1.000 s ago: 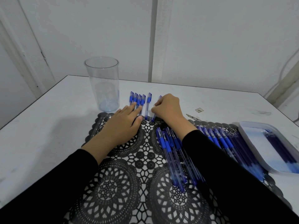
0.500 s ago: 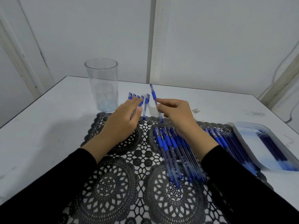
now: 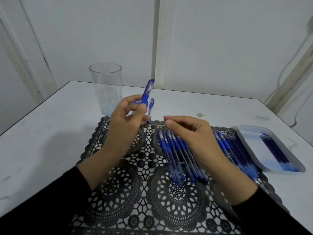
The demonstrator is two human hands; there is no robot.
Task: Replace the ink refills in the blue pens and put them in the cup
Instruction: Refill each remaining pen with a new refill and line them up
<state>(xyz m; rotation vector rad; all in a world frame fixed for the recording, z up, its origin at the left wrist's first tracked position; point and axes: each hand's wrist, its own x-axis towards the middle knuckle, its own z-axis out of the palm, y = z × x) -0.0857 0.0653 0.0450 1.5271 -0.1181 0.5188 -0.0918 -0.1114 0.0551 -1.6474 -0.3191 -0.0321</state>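
The white tabletop (image 3: 50,133) carries a black lace mat (image 3: 135,192). At the mat's right edge sits a shallow tray (image 3: 249,146) with dark refills (image 3: 274,148), and the clear cup (image 3: 105,89) stands upright beyond its far-left corner. A pile of blue pens (image 3: 177,155) lies across the mat's right half, long axes running away from the person.

The left grip (image 3: 128,119), the person's left hand, is raised above the mat with its fingers and thumb curled round one blue pen (image 3: 147,93). This pen stands steeply, cap end up and leaning a little right; its lower end is hidden in the fingers. The right grip (image 3: 191,133) hovers over the pile with loosely bent fingers that hold nothing, thumb and forefinger pointing left, apart from the pen.

The pen's free end lies up and to the left of the right grip, which is the nearer one to take the cap. A pull along the pen's axis seems the likely way to open it. The cup is just left of the left grip.
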